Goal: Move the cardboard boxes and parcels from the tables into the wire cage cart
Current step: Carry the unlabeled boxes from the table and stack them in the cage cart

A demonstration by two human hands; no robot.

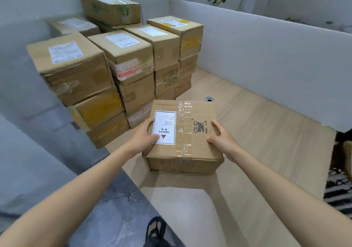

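Brown cardboard box (198, 147) sits near the front edge of the pale wooden surface (257, 142), a little apart from the stacked boxes (114, 65) packed against the wall behind it. The left grip (144, 138) is clamped on the box's left side, with the thumb on the white HEAVY label (164, 127) on top. The right grip (222, 138) is clamped on the opposite side, thumb on the lid. Whether the box rests on the surface or hangs just above it is hard to tell. The wire cage cart is out of view.

Given the label's warning, the lift would likely go best with the fingers slid under the bottom edges rather than squeezing the walls. The load should come close to the body before any turn, and the taped seam should stay up. A sandalled foot (155, 229) stands below the surface edge, where a dropped box could land.
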